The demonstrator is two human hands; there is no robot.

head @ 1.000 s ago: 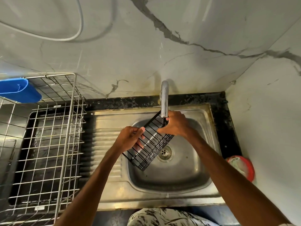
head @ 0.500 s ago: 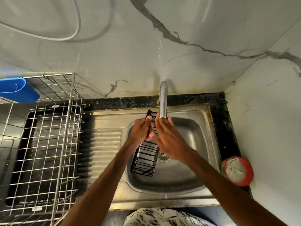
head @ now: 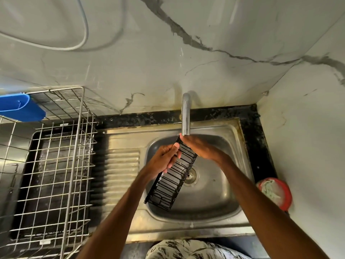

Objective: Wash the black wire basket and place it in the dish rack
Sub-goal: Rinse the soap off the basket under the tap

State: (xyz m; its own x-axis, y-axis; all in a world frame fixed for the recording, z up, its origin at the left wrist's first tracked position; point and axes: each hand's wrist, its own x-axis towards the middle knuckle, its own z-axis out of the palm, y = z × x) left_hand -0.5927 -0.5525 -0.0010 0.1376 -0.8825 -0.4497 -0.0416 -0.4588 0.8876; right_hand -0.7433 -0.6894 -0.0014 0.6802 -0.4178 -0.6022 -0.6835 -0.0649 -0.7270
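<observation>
basket (head: 172,186) tilted over sink (head: 214,195) bowl, top end under tap (head: 185,116) (likely for rinsing) | left hand (head: 164,161) grips its rim to steady it | right hand (head: 199,148) flat against its side, fingers straight, probably to scrub

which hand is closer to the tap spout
Right. The right hand is just under the tap spout; the left hand grips the black wire basket lower left.

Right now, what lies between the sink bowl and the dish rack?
Only the ribbed steel drainboard, with nothing resting on it, lies between the rack and the bowl. The head view shows this.
</observation>
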